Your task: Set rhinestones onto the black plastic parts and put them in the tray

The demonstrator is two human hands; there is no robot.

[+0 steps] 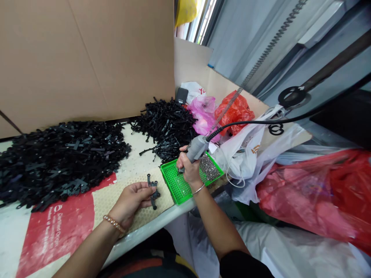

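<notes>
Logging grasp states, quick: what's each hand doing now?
Left hand: closed, pinching black knobbed hardware; piece count unclear.
Right hand: closed around the grey corded tool.

Shows a tall brown panel (87,58) at the back left, with a yellow sheet (185,11) and a bright window (207,17) past its right edge. Has a dark rectangular object (182,95) just beside a red-lettered white bag (193,92), then a pink bag (201,114) and a small red bag (235,110) toward the rear. Includes an orange-marked white bag (246,158) nearer, and a large red bag (307,189) at far right, just beyond pale sheeting (301,247).
</notes>
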